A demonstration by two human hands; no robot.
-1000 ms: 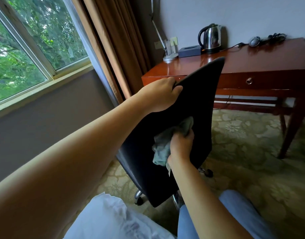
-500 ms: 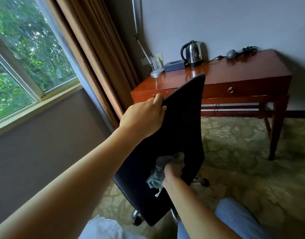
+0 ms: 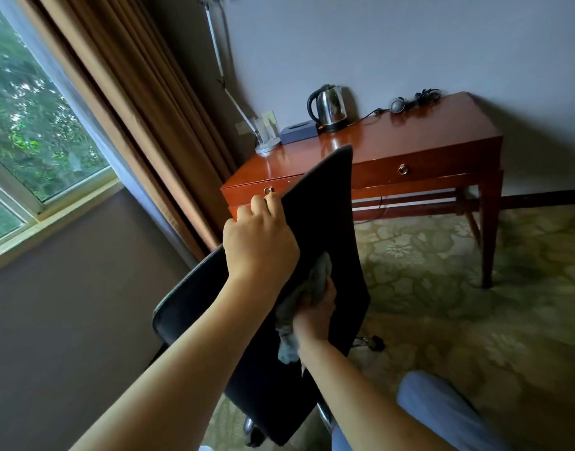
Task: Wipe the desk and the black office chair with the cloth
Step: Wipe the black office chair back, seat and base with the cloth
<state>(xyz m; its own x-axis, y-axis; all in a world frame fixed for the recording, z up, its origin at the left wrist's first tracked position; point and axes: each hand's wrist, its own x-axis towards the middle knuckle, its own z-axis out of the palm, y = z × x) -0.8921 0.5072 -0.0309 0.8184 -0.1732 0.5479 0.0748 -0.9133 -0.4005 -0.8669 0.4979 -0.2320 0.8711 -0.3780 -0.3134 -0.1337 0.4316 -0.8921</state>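
Observation:
The black office chair (image 3: 321, 216) stands tilted in front of me, its backrest facing me. My left hand (image 3: 258, 242) grips the left edge of the backrest near its top. My right hand (image 3: 315, 312) presses a crumpled grey-green cloth (image 3: 287, 346) against the middle of the backrest; my left forearm hides part of the cloth. The red-brown wooden desk (image 3: 426, 138) stands behind the chair against the wall.
On the desk sit a steel kettle (image 3: 328, 109), a dark box (image 3: 299, 131), a lamp base (image 3: 266, 146) and a cabled device (image 3: 398, 104). Brown curtains (image 3: 143, 102) and a window (image 3: 29, 125) are at left. Patterned carpet (image 3: 474, 320) covers the floor. My knee (image 3: 442, 408) is at bottom right.
The view has tilted up and pulled back, so the desk sits lower in frame. My right hand with the cloth moved down and then back up the backrest. The left hand kept its grip.

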